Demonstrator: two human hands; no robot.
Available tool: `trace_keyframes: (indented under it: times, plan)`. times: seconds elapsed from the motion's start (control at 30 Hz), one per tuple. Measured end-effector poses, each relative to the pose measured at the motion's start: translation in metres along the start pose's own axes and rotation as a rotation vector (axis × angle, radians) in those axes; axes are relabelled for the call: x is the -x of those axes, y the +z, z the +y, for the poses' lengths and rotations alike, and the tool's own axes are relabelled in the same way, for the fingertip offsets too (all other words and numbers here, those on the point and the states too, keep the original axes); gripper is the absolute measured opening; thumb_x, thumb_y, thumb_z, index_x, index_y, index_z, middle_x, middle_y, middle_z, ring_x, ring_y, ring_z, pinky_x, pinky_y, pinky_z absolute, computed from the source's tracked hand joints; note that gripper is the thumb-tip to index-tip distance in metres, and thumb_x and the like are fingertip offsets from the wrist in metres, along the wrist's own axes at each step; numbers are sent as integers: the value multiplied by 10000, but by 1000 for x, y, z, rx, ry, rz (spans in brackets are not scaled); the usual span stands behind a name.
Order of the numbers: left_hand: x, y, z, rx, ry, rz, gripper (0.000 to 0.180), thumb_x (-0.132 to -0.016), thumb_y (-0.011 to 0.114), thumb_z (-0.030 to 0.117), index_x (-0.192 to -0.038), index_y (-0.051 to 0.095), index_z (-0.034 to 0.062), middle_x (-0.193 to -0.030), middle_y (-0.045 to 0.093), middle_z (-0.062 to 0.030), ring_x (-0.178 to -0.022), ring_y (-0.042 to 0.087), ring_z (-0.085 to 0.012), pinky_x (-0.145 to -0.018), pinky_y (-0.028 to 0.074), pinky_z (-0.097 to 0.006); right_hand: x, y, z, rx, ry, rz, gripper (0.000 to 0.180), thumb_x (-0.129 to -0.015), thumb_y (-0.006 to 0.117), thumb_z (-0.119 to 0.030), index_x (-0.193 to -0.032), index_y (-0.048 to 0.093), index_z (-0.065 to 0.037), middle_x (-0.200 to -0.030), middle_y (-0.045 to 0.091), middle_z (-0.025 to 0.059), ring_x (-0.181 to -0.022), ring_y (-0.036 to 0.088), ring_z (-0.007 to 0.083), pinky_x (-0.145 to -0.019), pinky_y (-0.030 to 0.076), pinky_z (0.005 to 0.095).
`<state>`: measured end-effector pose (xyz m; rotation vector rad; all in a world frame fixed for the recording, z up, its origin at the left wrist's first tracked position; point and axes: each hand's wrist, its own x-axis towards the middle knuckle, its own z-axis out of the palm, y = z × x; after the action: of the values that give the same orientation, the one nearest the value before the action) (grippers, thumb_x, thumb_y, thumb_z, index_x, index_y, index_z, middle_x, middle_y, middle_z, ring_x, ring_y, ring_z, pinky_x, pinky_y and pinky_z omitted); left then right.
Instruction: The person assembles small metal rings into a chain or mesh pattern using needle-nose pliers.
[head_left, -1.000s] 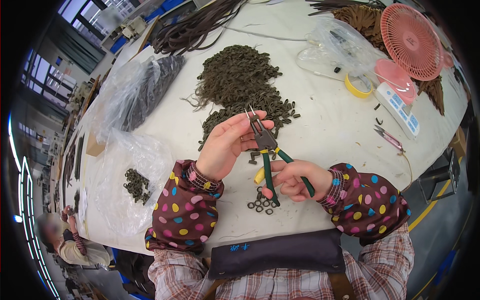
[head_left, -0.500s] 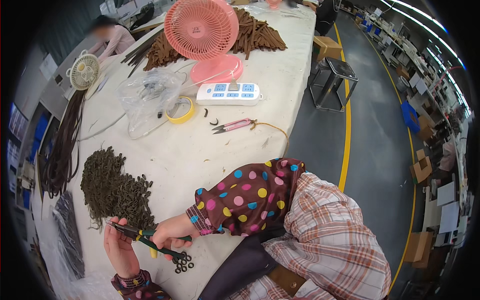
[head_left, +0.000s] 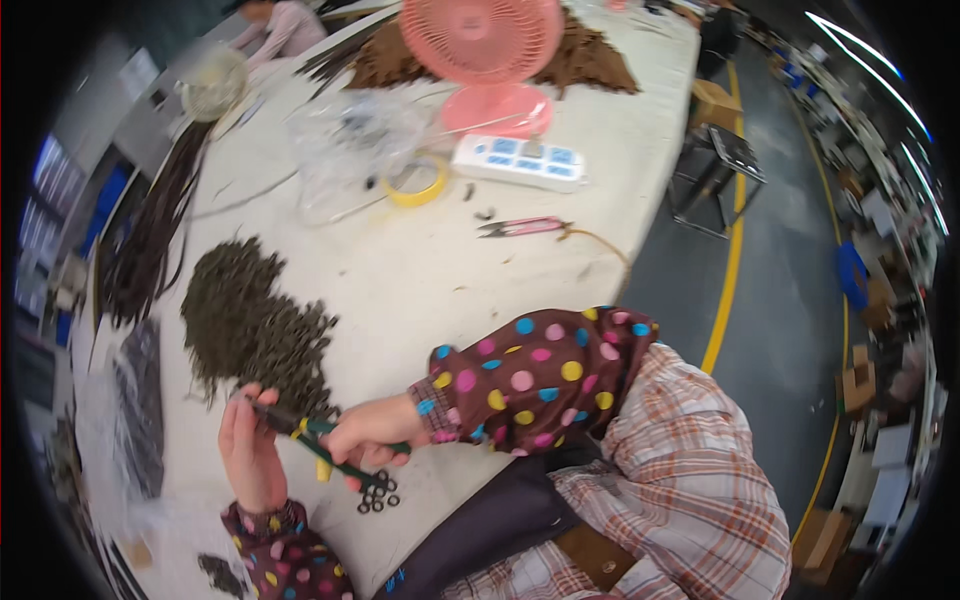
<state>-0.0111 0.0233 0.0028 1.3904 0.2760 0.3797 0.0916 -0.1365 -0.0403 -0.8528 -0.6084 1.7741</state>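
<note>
In my right hand is a pair of pliers with green and yellow handles, its dark jaws pointing left. My left hand is closed at the jaws' tips, fingers and thumb drawn together. Whatever it pinches there is too small and blurred to name. Just beyond both hands lies a heap of small dark olive loops. Several small dark rings sit on the white table below my right hand.
Farther up the table are pink thread snips on a cord, yellow tape, a white power strip and a pink fan. Dark straps hang at the left edge. A black stool stands in the aisle.
The whole view has shifted, so the table's things appear farther right and higher. Both hands stay together at the pliers, my right hand still gripping the handles.
</note>
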Motion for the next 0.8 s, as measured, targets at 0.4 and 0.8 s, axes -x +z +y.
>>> trace_keyframes:
  times: [0.4, 0.8]
  plan:
    - [-6, 5, 0, 60, -177, -112, 351, -916, 445, 226, -1180, 471, -4, -1086, 590, -107, -930, 568, -145, -855, 429, -311, 19, -3, -11, -86, 131, 6, 350, -822, 445, -172, -1147, 446, -43, -918, 587, 97, -399, 278, 18, -345, 258, 179]
    - [-7, 10, 1, -49, -148, -37, 311, -909, 456, 217, -1130, 522, 8, -1057, 610, -103, -890, 575, -118, -829, 423, -281, 19, 2, -11, 73, 83, 150, 330, -800, 460, -202, -1098, 458, -59, -895, 588, 61, -395, 268, 28, -345, 247, 198]
